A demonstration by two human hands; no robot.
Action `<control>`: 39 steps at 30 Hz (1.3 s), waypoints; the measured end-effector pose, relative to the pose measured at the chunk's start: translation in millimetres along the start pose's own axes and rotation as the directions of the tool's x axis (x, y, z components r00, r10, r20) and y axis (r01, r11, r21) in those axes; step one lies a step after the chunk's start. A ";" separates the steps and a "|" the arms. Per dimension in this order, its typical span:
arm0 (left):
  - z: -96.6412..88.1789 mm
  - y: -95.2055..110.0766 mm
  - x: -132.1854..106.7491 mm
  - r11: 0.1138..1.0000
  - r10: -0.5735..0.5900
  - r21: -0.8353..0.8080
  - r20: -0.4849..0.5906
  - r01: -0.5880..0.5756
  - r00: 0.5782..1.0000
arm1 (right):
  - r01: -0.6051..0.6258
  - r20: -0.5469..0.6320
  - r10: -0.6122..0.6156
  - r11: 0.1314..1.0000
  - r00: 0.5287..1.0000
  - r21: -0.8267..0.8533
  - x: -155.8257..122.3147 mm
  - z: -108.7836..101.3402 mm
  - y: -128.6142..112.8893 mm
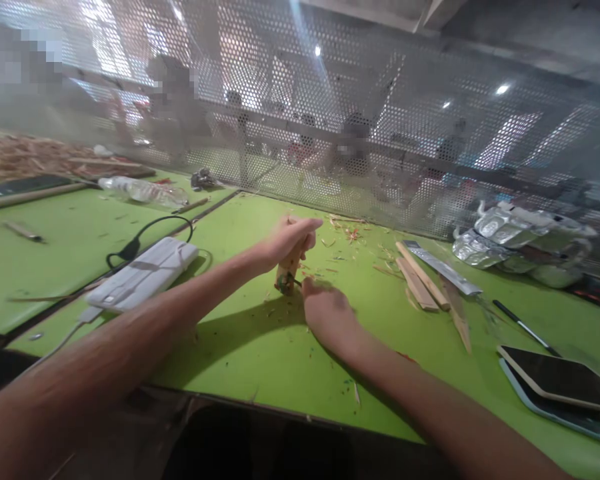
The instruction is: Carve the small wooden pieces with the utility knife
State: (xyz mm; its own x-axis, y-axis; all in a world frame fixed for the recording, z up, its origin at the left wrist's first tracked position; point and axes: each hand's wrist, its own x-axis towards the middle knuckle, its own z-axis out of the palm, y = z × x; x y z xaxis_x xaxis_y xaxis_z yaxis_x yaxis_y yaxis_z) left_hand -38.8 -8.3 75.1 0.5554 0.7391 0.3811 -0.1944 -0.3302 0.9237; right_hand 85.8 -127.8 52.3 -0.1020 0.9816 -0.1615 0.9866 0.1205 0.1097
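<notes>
Near the middle of the green table [250,333], my left hand [291,241] is closed around a light wooden piece [286,270] held roughly upright. Its lower end shows dark green and red patches and appears to rest on the tabletop. Just to the right, my right hand [329,310] is closed, its fingertips close to that coloured end. A thin dark tip [298,284] sticks out of the right fingers toward the wood; the rest of that tool is hidden. Small wood shavings [351,233] lie scattered around both hands.
At left lie a white power bank [147,270] with cables and a plastic bottle [143,191]. To the right are wooden strips [420,283], a pen [525,327], stacked phones [565,377] and silvery bags [523,243]. A perforated screen [325,140] borders the back, people behind it.
</notes>
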 end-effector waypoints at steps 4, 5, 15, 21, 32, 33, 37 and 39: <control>1.0 3.2 -1.4 1.000 -0.003 0.017 0.000 0.003 1.000 | 0.001 0.010 -0.001 1.000 1.000 -0.002 3.6 3.8 1.2; 1.0 3.8 -1.6 1.000 -0.001 0.022 0.001 0.001 1.000 | 0.003 0.007 -0.003 1.000 1.000 0.000 3.9 4.3 1.5; -1.9 4.2 -2.1 0.999 -0.017 0.037 0.029 0.016 0.999 | 0.020 0.023 -0.020 1.000 1.000 0.010 -0.8 -0.6 2.7; -0.7 6.7 -2.3 0.999 -0.024 0.047 0.034 0.022 0.999 | 0.062 -0.035 -0.063 0.998 0.997 -0.033 -2.7 6.2 5.8; 0.6 9.1 -4.8 0.999 -0.016 0.049 0.030 0.014 0.999 | 0.040 -0.077 -0.036 0.998 0.996 0.049 -1.3 10.6 14.3; 0.6 9.3 -4.9 0.999 -0.014 0.048 0.034 0.012 0.999 | 0.036 -0.075 -0.032 0.998 0.997 0.052 -1.3 10.2 14.1; 0.8 10.4 -5.4 0.998 -0.015 0.058 0.033 0.013 0.999 | 0.026 -0.057 -0.023 0.999 0.998 0.048 0.0 11.0 13.7; 0.3 10.1 -5.3 0.998 -0.020 0.059 0.035 0.018 0.999 | 0.056 -0.062 -0.053 0.998 0.997 0.031 0.7 11.2 14.7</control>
State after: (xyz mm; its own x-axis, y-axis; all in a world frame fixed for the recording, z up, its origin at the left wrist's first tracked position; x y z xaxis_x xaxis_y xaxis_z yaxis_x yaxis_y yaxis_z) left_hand -43.4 -15.7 82.4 0.5869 0.7248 0.3608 -0.1360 -0.3511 0.9264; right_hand 101.7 -126.9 42.8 -0.1623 0.9811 -0.1057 0.9829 0.1701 0.0698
